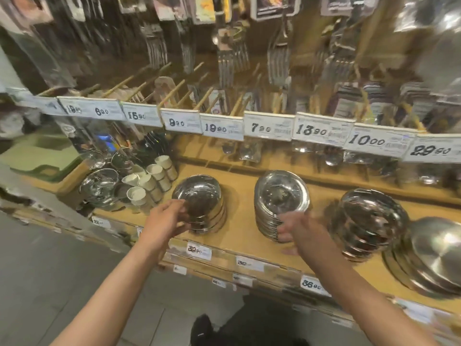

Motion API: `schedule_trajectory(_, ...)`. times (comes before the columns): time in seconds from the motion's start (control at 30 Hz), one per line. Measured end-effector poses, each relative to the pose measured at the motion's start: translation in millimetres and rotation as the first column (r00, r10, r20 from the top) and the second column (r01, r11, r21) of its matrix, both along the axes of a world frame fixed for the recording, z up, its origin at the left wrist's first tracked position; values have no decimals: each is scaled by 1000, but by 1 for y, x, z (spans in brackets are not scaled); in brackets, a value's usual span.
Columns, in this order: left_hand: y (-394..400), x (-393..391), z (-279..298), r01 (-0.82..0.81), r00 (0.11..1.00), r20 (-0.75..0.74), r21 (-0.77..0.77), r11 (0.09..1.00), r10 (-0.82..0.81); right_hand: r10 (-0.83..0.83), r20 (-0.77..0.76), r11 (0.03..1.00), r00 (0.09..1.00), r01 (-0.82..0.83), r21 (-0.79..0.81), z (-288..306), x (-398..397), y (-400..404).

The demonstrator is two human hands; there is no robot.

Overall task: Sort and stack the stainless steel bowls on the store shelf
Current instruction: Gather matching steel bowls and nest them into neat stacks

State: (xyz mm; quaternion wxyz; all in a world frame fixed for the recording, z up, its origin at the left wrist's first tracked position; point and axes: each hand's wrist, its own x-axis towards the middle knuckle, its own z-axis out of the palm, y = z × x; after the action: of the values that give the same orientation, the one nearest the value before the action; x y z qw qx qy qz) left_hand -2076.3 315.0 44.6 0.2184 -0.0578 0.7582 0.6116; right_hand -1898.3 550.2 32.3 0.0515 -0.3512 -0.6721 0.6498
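wooden store shelf (244,236) running from centre left down to lower right of the frame, edged with price tags (310,285). above it, across the middle, a row of white price cards (268,127) under blurred hanging cutlery packs (232,58). at far right, overlapping flat steel plates (434,258) leaning in a fanned row. just left of them, a tilted stack of stainless steel bowls (369,221), right of centre. at centre, a taller bowl stack (280,196); left of centre, a shorter bowl stack (202,201). further left, glass lids and pots (101,187) beside white cups (149,181). left hand (166,219) reaching to the near left side of the shorter stack, fingers loosely curved at its rim; too blurred to tell whether grasping or only touching. right hand (299,232) at the near lower side of the taller stack, fingers spread and smeared by motion; grip cannot be told.
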Motion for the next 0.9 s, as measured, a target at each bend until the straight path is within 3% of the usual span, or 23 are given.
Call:
schedule_trajectory(0.2,-58,-68,-26,26,999,44,-33,999,-24,-64,50,990,997,70,-123,-35,-73,-74)
schedule_trajectory(0.33,-66,-94,-37,160,985,76,-49,986,-156,-106,84,972,991,121,-202,-42,-110,-95)
schedule_trajectory(0.57,-41,-111,-38,412,907,112,-32,911,-406,-124,-2,974,992,121,-190,-53,-150,-109)
schedule_trajectory(0.8,-36,-120,-68,383,909,154,61,922,-388,-89,-29,983,996,83,-165,-78,-163,-102)
schedule_trajectory(0.9,-34,-123,-79,398,908,133,30,917,-398,-101,-35,979,994,93,-181,-91,-162,-99)
